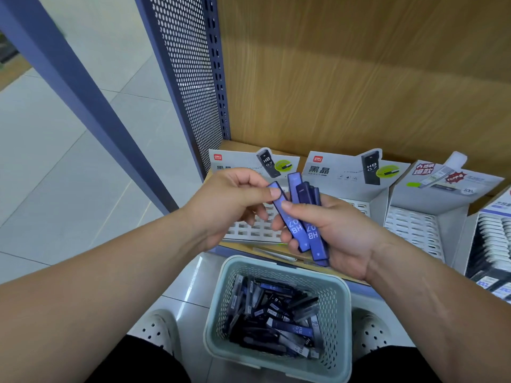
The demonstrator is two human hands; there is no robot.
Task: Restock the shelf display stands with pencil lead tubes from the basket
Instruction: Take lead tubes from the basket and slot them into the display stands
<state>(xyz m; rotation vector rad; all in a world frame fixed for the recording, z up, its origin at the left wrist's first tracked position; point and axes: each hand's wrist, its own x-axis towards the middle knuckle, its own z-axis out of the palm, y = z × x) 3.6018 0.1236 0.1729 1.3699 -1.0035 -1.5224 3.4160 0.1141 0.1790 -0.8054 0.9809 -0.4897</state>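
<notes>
**Here: both hands on blue lead tubes above the basket**

Head view. The right hand (343,236) is curled round a bundle of blue tubes (315,239) marked HB 0.7. The tubes stand fanned and roughly upright, their tops rising past its fingertips. The left hand (229,205) pinches the upper end of a single tube (295,229) between thumb and forefinger. The right thumb lies across that same tube lower down, so the tube touches both hands.

Beyond the fingers, on the wooden shelf, stand white slotted display stands. The left stand (243,161) is just behind the left knuckles, and the middle stand (345,172) is behind the bundle's tops. A third stand (414,225) is on the outer side of the right hand. A far stand (495,239) at the frame edge holds rows of tubes.

Beneath the fingers, nearer the person, a pale green basket (341,297) sits on the floor. It holds loose tubes (276,316) piled at all angles. One white shoe (157,330) stands on either side of it.
</notes>
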